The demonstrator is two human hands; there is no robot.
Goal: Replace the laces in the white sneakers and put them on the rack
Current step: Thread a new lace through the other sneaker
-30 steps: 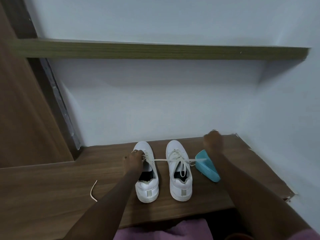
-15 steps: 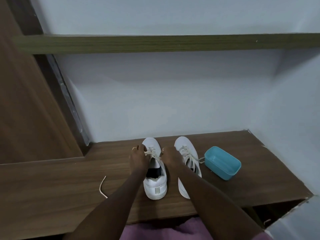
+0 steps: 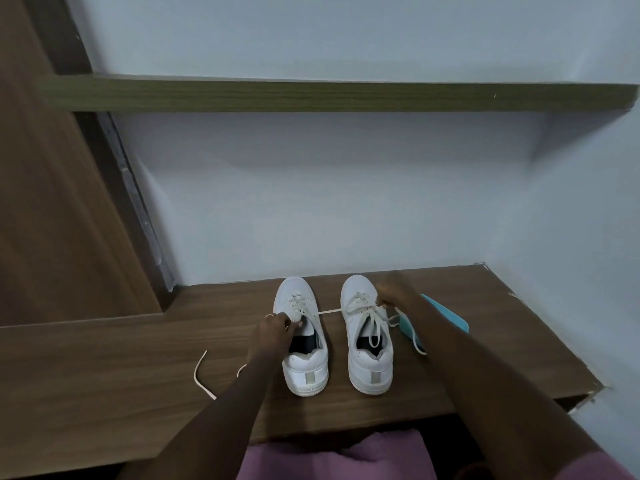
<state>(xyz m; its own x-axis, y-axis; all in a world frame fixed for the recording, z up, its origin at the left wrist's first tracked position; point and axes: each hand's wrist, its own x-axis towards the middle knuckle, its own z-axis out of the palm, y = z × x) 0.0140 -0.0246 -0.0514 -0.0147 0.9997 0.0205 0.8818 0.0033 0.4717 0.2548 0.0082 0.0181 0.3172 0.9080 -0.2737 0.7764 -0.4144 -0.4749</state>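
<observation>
Two white sneakers stand side by side, toes to the wall, on a brown wooden shelf (image 3: 485,341). My left hand (image 3: 275,329) grips the left sneaker (image 3: 304,368) at its tongue and upper eyelets. A cream lace (image 3: 330,311) runs taut from that shoe to the right, across the right sneaker (image 3: 372,372). My right hand (image 3: 393,292) pinches the lace's far end above the right sneaker's outer side. The right sneaker is laced, with loose loops lying over its opening.
A loose cream lace (image 3: 201,375) lies on the shelf left of my left arm. A turquoise plastic tray (image 3: 446,315) sits right of the shoes, partly hidden by my right arm. A second wooden shelf (image 3: 311,97) runs above. A brown panel (image 3: 52,220) stands at left.
My right hand left the left sneaker and moved right over the right sneaker, drawing the lace taut. My left hand stayed on the left shoe. The camera view shifted slightly.
</observation>
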